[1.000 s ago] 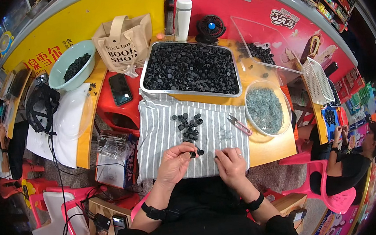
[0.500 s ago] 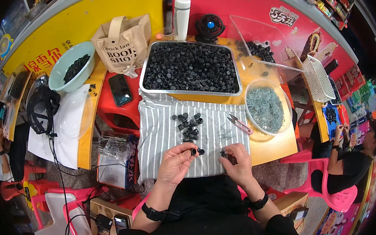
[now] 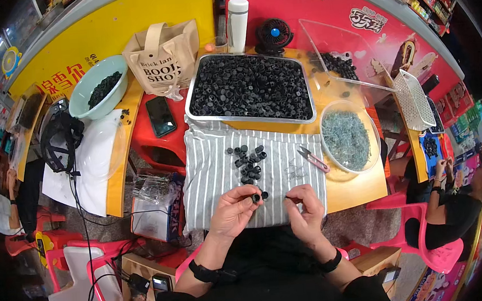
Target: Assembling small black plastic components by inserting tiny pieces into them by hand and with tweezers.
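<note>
Between the thumb and fingers of my left hand (image 3: 232,212) is a small black plastic cap (image 3: 255,198), its round opening showing. A second black cap (image 3: 264,195) is right beside those fingertips. My right hand (image 3: 307,212) is closed in a pinch just to the right, over the cloth; a speck of something dark shows at its fingertips, too small to name. Both hands are above the near part of a grey-and-white striped cloth (image 3: 206,178). Farther up the cloth lies a loose pile of black caps (image 3: 249,172). Pink-handled thread snips (image 3: 316,160) rest to the right, points toward the pile.
Beyond the cloth stands a metal tray (image 3: 250,119) heaped with black caps. Right of it is a clear round tub (image 3: 374,154) of thin bluish-grey trimmings. A phone (image 3: 161,116) lies on a red stool, near a green basin (image 3: 82,106). A person (image 3: 447,210) sits at far right.
The scene has shifted slightly right in view. My left hand still holds the cap. My right fingers have drawn together into a tighter pinch, and the dark piece by them shows less.
</note>
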The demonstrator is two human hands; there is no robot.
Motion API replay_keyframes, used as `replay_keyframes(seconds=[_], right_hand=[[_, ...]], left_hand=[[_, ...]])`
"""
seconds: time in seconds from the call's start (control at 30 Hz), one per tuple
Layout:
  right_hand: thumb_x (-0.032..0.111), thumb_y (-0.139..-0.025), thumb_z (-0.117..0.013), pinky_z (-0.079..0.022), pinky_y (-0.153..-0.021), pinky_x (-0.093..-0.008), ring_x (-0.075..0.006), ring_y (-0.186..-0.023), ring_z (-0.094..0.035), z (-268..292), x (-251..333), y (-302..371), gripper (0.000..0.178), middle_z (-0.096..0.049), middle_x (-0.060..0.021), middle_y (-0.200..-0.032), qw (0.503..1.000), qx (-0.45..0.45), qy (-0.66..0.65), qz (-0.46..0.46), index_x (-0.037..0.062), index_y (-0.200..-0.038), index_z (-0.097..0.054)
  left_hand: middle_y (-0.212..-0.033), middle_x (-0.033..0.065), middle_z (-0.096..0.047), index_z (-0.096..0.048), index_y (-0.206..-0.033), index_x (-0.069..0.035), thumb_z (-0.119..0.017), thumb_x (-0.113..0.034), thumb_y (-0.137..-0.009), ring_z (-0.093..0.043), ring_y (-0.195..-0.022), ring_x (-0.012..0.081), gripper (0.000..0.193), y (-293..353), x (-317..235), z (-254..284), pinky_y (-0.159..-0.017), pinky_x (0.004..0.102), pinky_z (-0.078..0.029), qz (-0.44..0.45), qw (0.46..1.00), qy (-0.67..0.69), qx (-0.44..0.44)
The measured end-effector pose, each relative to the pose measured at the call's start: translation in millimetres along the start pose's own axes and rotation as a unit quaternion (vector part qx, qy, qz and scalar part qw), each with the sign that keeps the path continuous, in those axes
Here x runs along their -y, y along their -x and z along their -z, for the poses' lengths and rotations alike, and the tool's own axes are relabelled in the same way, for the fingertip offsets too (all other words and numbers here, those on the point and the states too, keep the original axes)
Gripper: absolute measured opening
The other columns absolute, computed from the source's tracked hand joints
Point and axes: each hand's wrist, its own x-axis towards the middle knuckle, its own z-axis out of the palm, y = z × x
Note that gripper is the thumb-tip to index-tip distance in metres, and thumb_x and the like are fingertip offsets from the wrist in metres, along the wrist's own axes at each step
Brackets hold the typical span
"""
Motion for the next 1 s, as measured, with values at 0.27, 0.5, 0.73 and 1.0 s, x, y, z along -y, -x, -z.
replay_keyframes(seconds=[0.27, 0.5, 0.73, 1.0], right_hand=[[-0.008, -0.076, -0.069, -0.049, -0.061, -0.0290, -0.0230, -0.071, -0.061, -32.9, 23.4, 1.7, 0.018, -0.061, -0.0140, -0.085, 0.997, 0.001, -0.047, 0.055, -0.0017, -0.091, -0.060], [-0.009, -0.073, -0.071, -0.048, -0.061, -0.0345, -0.0301, -0.073, -0.061, -33.9, 20.6, 3.8, 0.023, -0.061, -0.0154, -0.085, 0.995, -0.012, 0.004, 0.099, -0.0007, -0.092, -0.061], [-0.007, -0.072, -0.073, -0.046, -0.059, -0.0353, -0.0298, -0.073, -0.059, -36.5, 20.1, 4.9, 0.025, -0.061, -0.0141, -0.085, 0.992, -0.020, 0.025, 0.119, -0.0004, -0.093, -0.062], [-0.007, -0.071, -0.073, -0.046, -0.058, -0.0356, -0.0292, -0.072, -0.059, -38.5, 21.7, 4.1, 0.024, -0.061, -0.0133, -0.084, 0.990, -0.024, 0.046, 0.132, -0.0007, -0.092, -0.063]], left_hand=[[-0.110, 0.0143, -0.061, -0.067, -0.104, 0.003, -0.065, 0.007, -0.082, -0.061, -0.101, 0.0226, 0.022, 0.7, 0.8, 0.3, -0.089, 0.0321, -0.050, 0.000, 0.999, -0.051, 0.001], [-0.110, 0.0140, -0.061, -0.068, -0.103, 0.002, -0.066, 0.005, -0.081, -0.061, -0.101, 0.0226, 0.022, 0.7, -0.5, 0.4, -0.089, 0.0334, -0.050, 0.002, 0.999, -0.051, 0.001], [-0.110, 0.0148, -0.064, -0.066, -0.107, 0.003, -0.064, 0.005, -0.085, -0.064, -0.096, 0.0165, 0.021, -0.6, 0.8, 1.1, -0.082, 0.0238, -0.053, -0.006, 0.999, -0.034, 0.026], [-0.109, 0.0143, -0.066, -0.064, -0.110, 0.003, -0.065, 0.004, -0.086, -0.064, -0.097, 0.0160, 0.024, 0.2, -0.5, 0.6, -0.083, 0.0238, -0.053, 0.011, 0.999, -0.036, 0.012]])
